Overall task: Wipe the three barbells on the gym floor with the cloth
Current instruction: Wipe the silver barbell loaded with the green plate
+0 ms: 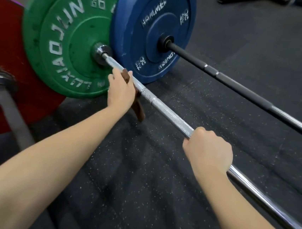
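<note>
Currently the middle barbell (172, 116) is being wiped. The brown cloth (139, 109) is being held wrapped on its shaft by the left hand (121, 91), just beside the green plate (61, 37). The shaft is being gripped full-fist by the right hand (207, 149), further along. Its long axis is running from the plate toward lower right, so the next stroke is judged to be along it, toward the right hand. The blue-plate barbell (241, 86) and red-plate barbell (13, 116) are lying either side.

Red plate (0, 44) half off-frame; cloth (140, 110) seemingly mostly under left hand (121, 91)
</note>
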Tool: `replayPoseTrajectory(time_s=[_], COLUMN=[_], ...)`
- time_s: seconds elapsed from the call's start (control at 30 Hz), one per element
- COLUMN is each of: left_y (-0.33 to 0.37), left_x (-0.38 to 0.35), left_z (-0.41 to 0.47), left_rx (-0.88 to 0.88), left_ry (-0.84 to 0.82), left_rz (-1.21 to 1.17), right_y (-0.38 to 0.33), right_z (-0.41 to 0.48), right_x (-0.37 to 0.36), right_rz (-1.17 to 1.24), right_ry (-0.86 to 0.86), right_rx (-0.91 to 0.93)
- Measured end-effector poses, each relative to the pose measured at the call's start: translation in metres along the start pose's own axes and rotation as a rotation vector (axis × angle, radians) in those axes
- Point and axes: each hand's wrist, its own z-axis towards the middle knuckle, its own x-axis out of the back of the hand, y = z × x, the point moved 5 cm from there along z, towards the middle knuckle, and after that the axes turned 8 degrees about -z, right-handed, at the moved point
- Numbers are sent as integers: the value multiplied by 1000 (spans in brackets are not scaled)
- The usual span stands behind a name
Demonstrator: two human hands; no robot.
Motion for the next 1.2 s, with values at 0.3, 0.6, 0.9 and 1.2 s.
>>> replayPoseTrajectory(time_s=[0.3, 0.6, 0.9, 1.2], left_y=[-22, -18, -3, -30], left_x=[24, 13, 3, 30], left_z=[92, 49, 21, 114], left_rx=[55, -71, 58, 178], left_ry=[50, 54, 120, 64], left_rz=[174, 113, -119, 46], right_y=[0, -2, -3, -2], right_z=[-1, -2, -4, -3], right_x=[2, 4, 5, 8], right_rz=[-36, -31, -35, -8], right_ry=[5, 18, 9, -38], right_rx=[4, 11, 1, -6])
